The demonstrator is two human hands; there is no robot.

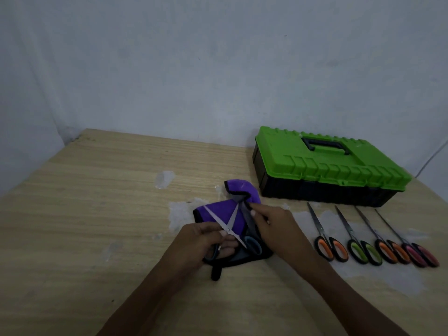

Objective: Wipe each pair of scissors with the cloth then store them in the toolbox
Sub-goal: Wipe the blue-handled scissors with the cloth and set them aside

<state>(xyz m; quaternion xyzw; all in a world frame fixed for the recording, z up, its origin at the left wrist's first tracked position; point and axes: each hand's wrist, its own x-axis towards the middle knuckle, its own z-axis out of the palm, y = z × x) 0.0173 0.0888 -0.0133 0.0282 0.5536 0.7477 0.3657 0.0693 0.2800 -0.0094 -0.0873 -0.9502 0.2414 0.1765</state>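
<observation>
Showing 5 scissors (228, 229), 1 cloth (242, 189), 1 toolbox (327, 166).

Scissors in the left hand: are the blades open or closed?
Open. The scissors in the left hand show two blades spread apart in a V over the purple cloth.

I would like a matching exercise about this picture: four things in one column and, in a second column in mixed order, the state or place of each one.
Column one
1. toolbox
2. purple cloth
3. blue-handled scissors
4. pink-handled scissors

Column two
a. blades open, held by the left hand
b. last on the right in the row on the table
c. green lid closed
d. lies beneath the open blades

Pairs: 1-c, 2-d, 3-a, 4-b
</observation>
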